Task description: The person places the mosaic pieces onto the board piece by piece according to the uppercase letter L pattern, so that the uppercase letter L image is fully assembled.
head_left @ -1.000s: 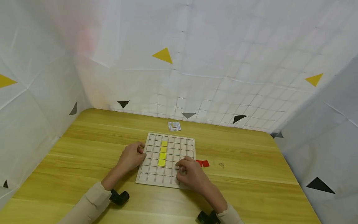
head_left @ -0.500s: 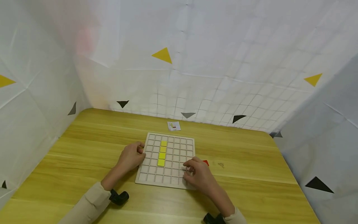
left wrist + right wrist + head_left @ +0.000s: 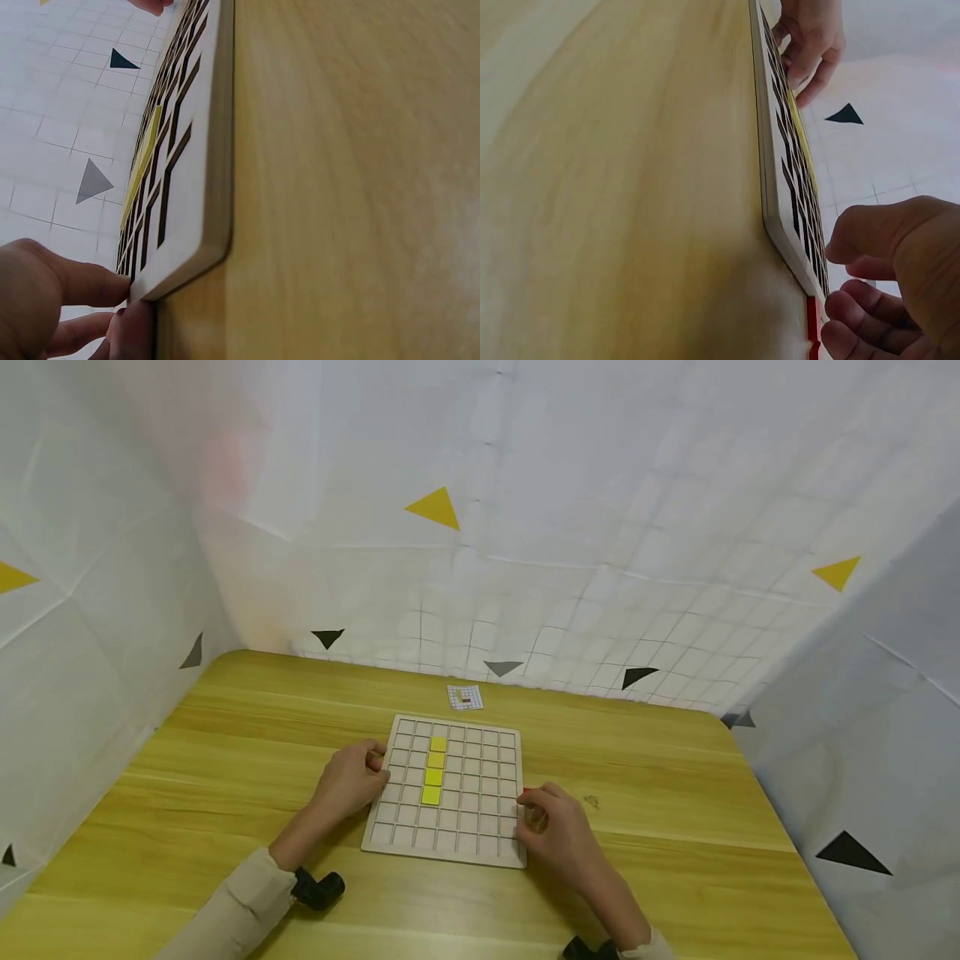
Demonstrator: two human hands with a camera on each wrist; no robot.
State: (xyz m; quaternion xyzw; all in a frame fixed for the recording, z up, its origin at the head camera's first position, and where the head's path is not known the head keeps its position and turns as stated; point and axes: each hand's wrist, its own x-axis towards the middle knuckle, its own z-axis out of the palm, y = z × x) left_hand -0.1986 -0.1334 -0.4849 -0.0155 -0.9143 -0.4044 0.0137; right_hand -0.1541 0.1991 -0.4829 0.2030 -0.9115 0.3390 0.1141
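A pale wooden grid board (image 3: 468, 827) lies flat on the table, with a column of several yellow square tiles (image 3: 434, 774) set in its cells. At the board's left edge, my left hand (image 3: 351, 782) holds it between thumb and fingers; in the left wrist view the thumb (image 3: 97, 285) rests at the rim. My right hand (image 3: 561, 827) is over the board's right edge, fingers bent and apart, nothing seen between them. Red tiles (image 3: 814, 322) lie against that edge beneath its fingertips, mostly hidden by the hand in the head view.
A small card (image 3: 466, 697) printed with a grid and coloured squares lies behind the board. White sheets with yellow, black and grey triangles enclose the wooden table (image 3: 660, 777) at the back and sides. A dark mark (image 3: 592, 802) shows on the wood at right.
My right hand has moved right, from over the board's lower right cells to its right edge, now covering most of the red tiles. The left hand stays put. The yellow tiles are unchanged.
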